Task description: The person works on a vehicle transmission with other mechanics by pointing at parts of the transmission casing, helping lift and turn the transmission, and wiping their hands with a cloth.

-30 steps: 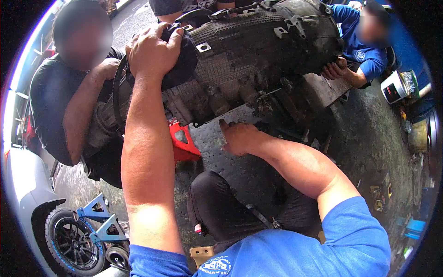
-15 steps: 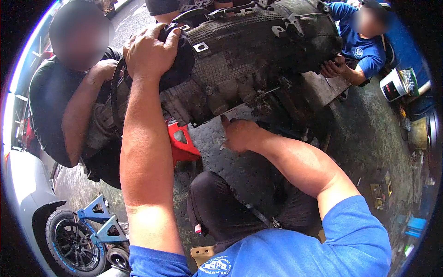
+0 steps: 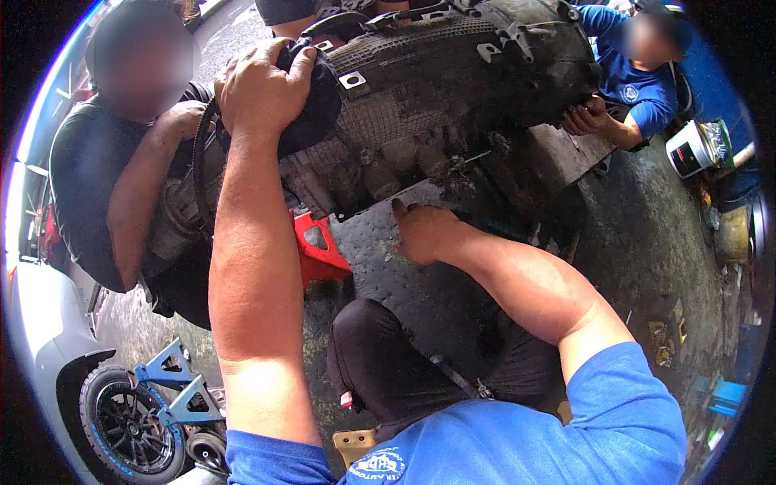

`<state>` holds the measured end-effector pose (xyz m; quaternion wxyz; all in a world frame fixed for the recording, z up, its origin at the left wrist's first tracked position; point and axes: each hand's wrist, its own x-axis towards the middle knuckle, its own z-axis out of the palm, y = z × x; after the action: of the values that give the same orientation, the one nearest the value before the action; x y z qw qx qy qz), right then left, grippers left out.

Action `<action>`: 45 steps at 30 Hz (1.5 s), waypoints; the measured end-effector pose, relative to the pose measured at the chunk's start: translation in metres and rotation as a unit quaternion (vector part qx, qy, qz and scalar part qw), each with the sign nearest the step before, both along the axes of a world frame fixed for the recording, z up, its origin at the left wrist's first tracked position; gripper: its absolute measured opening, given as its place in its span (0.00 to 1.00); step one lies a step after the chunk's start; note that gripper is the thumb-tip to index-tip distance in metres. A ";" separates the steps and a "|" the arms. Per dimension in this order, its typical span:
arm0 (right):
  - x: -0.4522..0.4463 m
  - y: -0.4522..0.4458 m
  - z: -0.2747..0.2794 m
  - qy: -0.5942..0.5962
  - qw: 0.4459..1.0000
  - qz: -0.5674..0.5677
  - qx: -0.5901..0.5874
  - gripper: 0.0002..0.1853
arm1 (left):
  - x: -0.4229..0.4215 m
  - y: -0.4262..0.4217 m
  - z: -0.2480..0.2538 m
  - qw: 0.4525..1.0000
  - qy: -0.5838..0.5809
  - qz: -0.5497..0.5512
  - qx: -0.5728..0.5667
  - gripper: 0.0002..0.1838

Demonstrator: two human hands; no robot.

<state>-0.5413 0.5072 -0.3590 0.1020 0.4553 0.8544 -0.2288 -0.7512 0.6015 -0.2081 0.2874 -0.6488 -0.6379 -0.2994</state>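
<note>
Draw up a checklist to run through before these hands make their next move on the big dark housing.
1. Left hand on top of the housing: ok.
2. Right hand well clear of the underside: not ok, a fingertip is close to the lower edge.
3. Co-worker's hand at the housing's right end: ok.
4. Housing bearing on the red stand: cannot tell, contact is hidden.
5. White bucket apart from the housing: ok.
</note>
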 end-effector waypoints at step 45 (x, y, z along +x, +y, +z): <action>0.033 -0.047 0.096 0.343 0.897 0.172 0.219 0.44 | -0.001 -0.134 0.046 0.847 -0.434 -0.238 -0.194 0.08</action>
<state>-0.5079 0.4606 -0.2634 -0.2623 0.2058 0.9297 -0.1565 -0.7525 0.4671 -0.1625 -0.2303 -0.6270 -0.5687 -0.4799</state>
